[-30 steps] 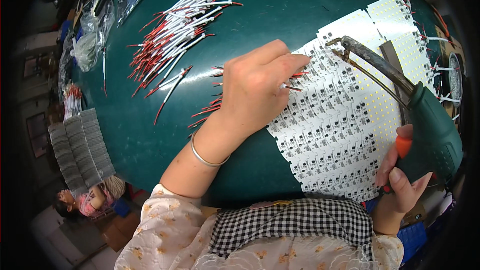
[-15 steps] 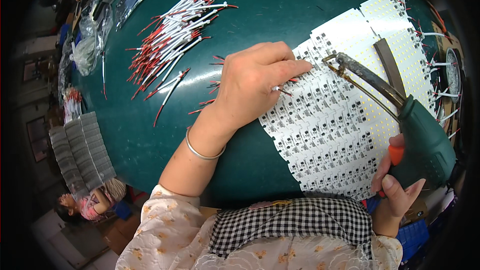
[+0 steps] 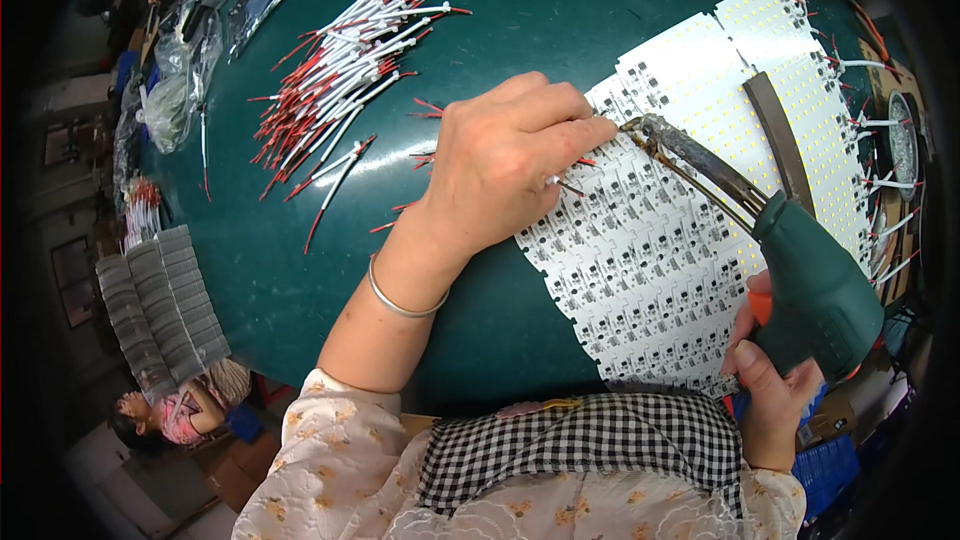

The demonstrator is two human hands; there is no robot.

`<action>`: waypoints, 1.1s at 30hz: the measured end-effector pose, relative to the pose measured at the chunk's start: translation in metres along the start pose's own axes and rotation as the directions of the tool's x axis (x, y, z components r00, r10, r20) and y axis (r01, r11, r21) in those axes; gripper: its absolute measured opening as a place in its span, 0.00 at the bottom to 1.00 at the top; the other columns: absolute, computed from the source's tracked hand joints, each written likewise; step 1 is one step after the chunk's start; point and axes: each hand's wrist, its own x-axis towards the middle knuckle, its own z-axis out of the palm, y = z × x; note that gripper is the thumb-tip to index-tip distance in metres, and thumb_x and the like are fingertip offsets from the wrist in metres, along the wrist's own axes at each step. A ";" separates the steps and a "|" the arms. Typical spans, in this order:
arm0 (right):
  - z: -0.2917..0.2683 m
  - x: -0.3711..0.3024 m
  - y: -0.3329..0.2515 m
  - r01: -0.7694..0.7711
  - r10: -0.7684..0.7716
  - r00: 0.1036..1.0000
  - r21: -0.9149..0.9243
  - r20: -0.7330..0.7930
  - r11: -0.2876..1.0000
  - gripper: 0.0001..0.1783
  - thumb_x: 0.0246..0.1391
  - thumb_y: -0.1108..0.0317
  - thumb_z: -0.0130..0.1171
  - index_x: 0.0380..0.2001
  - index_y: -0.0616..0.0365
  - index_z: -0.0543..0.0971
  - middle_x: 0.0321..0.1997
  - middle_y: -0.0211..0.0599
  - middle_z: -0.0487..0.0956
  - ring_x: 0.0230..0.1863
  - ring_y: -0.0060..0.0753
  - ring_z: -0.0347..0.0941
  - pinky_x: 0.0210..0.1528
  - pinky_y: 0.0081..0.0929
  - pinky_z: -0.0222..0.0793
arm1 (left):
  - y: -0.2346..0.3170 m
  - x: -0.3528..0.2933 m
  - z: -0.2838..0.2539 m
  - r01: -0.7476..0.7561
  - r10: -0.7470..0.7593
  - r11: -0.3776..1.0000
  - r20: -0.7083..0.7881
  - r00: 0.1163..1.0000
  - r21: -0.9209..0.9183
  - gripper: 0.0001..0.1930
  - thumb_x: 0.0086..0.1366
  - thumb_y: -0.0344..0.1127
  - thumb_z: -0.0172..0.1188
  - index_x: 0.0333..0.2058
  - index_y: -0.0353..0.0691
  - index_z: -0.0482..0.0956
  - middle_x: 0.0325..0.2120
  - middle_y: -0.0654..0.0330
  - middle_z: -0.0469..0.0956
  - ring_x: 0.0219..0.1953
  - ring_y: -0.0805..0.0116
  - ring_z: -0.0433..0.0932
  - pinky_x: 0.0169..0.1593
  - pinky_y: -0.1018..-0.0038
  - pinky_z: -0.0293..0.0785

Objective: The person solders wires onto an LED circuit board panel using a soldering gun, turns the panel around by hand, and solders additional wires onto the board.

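My left hand (image 3: 510,165) is closed on several red and white wires (image 3: 570,188), whose ends poke out beyond the fingers and on both sides of the palm. Its fingertips press at the upper left edge of a white sheet of circuit boards (image 3: 650,280). At the right, my right hand (image 3: 770,375) grips a green soldering gun (image 3: 820,285) with an orange trigger. The gun's dark, crusted tip (image 3: 640,130) is beside my left fingertips, over the boards. Just what the fingertips pinch there is hidden.
A pile of white and red wires (image 3: 340,80) lies on the green table (image 3: 270,280). A dark curved bar (image 3: 780,140) rests on the boards. Farther right is a silvery oval dish (image 3: 902,145). Grey stacked strips (image 3: 165,300) and plastic bags (image 3: 170,110) are at the left.
The soldering gun has moved left with my right hand, and its tip has come right up to my left fingertips. My left hand has barely shifted.
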 end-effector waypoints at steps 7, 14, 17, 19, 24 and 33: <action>-0.006 -0.001 0.012 0.130 -0.130 0.991 -0.161 0.007 0.978 0.31 0.46 0.66 0.66 0.52 0.69 0.68 0.26 0.36 0.72 0.19 0.20 0.68 0.20 0.15 0.65 | 0.005 0.001 -0.002 0.005 -0.006 0.999 0.022 1.000 0.047 0.23 0.32 0.17 0.59 0.32 0.41 0.83 0.25 0.63 0.78 0.23 0.67 0.73 0.23 0.75 0.68; -0.010 0.013 -0.016 0.235 -0.228 0.969 0.082 -0.090 0.968 0.42 0.45 0.59 0.69 0.53 0.79 0.61 0.18 0.37 0.71 0.12 0.20 0.64 0.13 0.15 0.62 | 0.010 0.008 -0.009 0.005 -0.018 0.991 0.093 0.996 0.133 0.21 0.33 0.17 0.61 0.31 0.40 0.82 0.25 0.64 0.75 0.25 0.67 0.73 0.23 0.74 0.68; -0.030 0.012 -0.025 0.157 -0.160 0.987 0.078 0.028 0.985 0.42 0.45 0.60 0.69 0.55 0.76 0.60 0.26 0.40 0.73 0.16 0.21 0.67 0.16 0.17 0.67 | 0.017 0.015 -0.015 0.034 -0.052 0.991 0.140 0.989 0.130 0.18 0.38 0.17 0.61 0.32 0.40 0.82 0.26 0.64 0.73 0.25 0.66 0.72 0.24 0.74 0.68; -0.034 0.012 -0.027 0.199 -0.200 0.979 0.037 0.036 0.979 0.41 0.47 0.60 0.66 0.56 0.76 0.58 0.25 0.40 0.72 0.15 0.21 0.67 0.16 0.17 0.67 | 0.023 0.020 -0.019 0.069 -0.081 0.994 0.143 0.986 0.089 0.18 0.41 0.17 0.60 0.34 0.39 0.82 0.26 0.63 0.73 0.25 0.66 0.72 0.25 0.73 0.69; -0.033 0.020 -0.028 0.242 -0.246 0.969 0.110 0.027 0.964 0.41 0.47 0.62 0.66 0.55 0.78 0.59 0.25 0.40 0.72 0.15 0.20 0.67 0.16 0.17 0.66 | 0.027 0.023 -0.022 0.241 -0.252 0.966 0.137 0.958 0.093 0.20 0.48 0.16 0.57 0.42 0.36 0.78 0.27 0.57 0.73 0.26 0.61 0.74 0.29 0.70 0.73; -0.018 0.019 -0.018 0.106 -0.100 0.994 0.218 -0.037 0.970 0.44 0.39 0.66 0.72 0.56 0.79 0.62 0.47 0.56 0.73 0.21 0.22 0.70 0.17 0.16 0.68 | 0.024 0.018 -0.008 0.367 -0.366 0.930 0.103 0.925 0.013 0.11 0.55 0.16 0.58 0.36 0.33 0.79 0.27 0.53 0.77 0.27 0.64 0.80 0.32 0.75 0.75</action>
